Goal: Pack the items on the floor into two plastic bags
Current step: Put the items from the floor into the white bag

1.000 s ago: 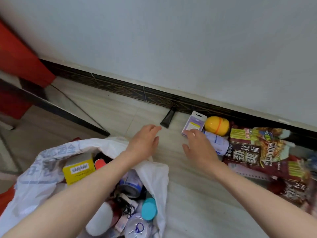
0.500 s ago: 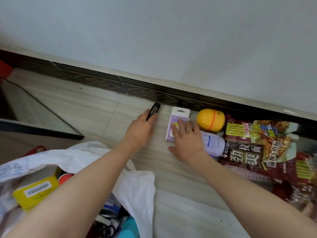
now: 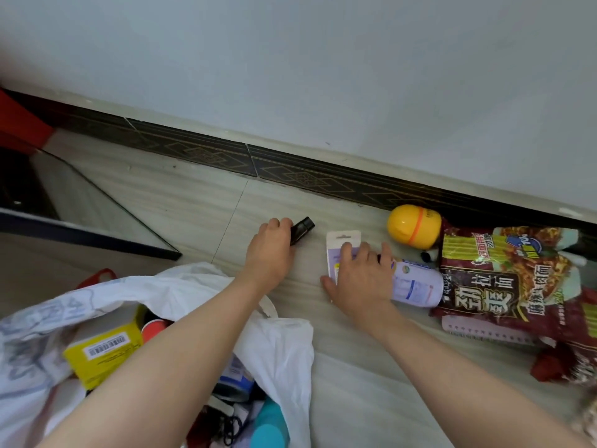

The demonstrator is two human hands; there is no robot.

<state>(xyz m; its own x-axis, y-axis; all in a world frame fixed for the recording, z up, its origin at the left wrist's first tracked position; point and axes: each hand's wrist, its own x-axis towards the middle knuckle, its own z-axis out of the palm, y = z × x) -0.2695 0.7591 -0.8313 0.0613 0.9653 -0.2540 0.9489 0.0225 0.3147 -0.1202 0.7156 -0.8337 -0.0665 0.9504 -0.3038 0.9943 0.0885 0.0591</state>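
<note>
Now the left hand (image 3: 269, 253) grips a small black tube (image 3: 301, 229) on the tiled floor (image 3: 193, 202), while the right hand (image 3: 361, 279) pinches a flat lilac card pack (image 3: 341, 242) beside it.

Beside the yellow egg capsule (image 3: 414, 231) with its orange band: a dark red noodle packet (image 3: 504, 279), a lilac card (image 3: 343, 253), a black tube (image 3: 301, 229); farther off, a white bag (image 3: 277, 344).
</note>
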